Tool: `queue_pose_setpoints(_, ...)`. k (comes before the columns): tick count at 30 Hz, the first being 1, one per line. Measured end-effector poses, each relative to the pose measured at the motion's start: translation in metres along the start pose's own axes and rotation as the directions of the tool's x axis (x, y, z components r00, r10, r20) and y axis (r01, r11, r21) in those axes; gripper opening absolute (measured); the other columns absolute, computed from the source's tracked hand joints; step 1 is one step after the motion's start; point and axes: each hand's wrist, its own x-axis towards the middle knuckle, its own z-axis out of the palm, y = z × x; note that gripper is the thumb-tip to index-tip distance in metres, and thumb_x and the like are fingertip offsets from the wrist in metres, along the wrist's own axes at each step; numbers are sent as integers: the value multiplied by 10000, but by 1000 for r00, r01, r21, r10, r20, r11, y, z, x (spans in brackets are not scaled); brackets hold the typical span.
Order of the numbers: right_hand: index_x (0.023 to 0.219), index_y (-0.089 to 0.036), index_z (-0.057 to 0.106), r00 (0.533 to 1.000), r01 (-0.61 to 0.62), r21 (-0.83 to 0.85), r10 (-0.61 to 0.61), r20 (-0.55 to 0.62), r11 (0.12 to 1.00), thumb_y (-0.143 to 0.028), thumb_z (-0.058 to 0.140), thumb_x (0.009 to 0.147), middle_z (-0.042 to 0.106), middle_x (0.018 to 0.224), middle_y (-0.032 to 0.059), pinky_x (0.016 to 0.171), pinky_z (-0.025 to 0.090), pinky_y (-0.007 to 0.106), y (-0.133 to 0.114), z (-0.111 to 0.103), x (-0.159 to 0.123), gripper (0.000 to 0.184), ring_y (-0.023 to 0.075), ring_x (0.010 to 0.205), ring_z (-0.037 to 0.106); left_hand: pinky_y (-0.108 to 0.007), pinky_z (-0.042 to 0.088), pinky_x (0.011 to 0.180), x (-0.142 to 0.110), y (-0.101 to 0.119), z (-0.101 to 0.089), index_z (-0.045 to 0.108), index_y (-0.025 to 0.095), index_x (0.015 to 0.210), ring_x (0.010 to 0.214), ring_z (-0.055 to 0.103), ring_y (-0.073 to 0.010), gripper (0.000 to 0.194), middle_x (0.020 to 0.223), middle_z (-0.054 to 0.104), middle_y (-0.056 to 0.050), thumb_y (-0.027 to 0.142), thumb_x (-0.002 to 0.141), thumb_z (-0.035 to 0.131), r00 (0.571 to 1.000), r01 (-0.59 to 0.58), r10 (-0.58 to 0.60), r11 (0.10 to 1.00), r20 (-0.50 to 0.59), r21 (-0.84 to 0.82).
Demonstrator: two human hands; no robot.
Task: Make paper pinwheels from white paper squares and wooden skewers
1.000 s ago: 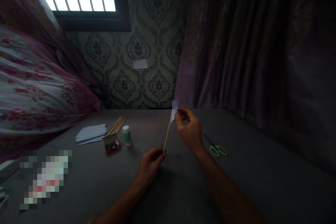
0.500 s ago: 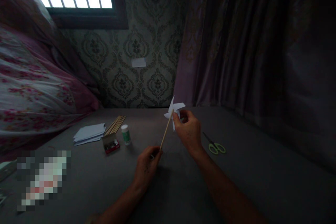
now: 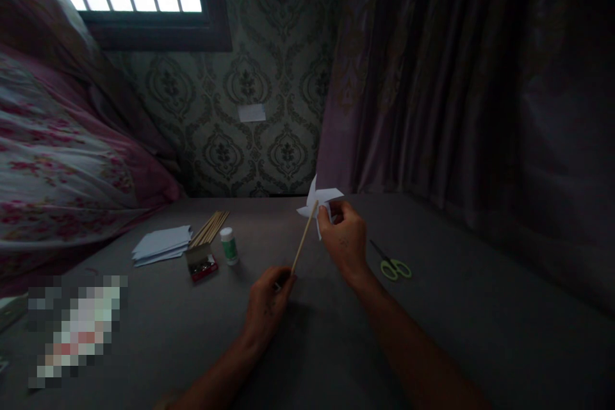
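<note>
A white paper pinwheel (image 3: 328, 195) sits at the top end of a thin wooden stick (image 3: 303, 241), which leans up and to the right. My left hand (image 3: 270, 298) is closed around the stick's lower end. At the pinwheel, my right hand (image 3: 343, 237) is closed with thumb and fingers on a paper blade close to the stick's tip. The right fingertips are partly hidden behind the paper, so how the pinwheel is fixed to the stick does not show.
Green-handled scissors (image 3: 394, 268) lie right of my right hand. To the left are a glue stick (image 3: 229, 247), an open small box (image 3: 202, 264) of shiny metal pieces, several wooden sticks (image 3: 211, 229) and stacked white paper (image 3: 162, 243). Behind stands a patterned wall (image 3: 283, 96).
The pinwheel's blades have turned slightly, spreading a little wider at the stick's tip. Both hands keep their hold, and the whole view has shifted a little.
</note>
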Motion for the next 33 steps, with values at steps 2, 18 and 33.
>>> queue_pose_setpoints(2,755,-182,636,1000,-13,-7,13,12,1000,-357,548,782,651,674,46,619,402,317,0,0,0,198,180,604,557,-311,490,662,0,0,-1,700,196,823,688,624,-191,209,767,698,-46,357,779,576,1000,0,0,1000,4,-1)
queue_pose_setpoints(18,774,-156,661,988,155,87,-152,-38,984,-278,521,809,636,755,57,693,440,315,17,-16,28,189,161,671,549,-328,491,827,3,22,-4,739,159,930,892,662,-241,364,901,744,-78,406,677,652,917,369,-284,872,281,-321)
queue_pose_setpoints(33,1236,-309,578,916,402,-362,-362,174,841,-9,411,764,444,1294,97,912,345,487,25,-24,26,584,288,1151,418,-340,477,832,4,9,-3,747,173,884,906,653,-253,355,907,745,-65,434,696,599,955,253,-224,958,195,-137)
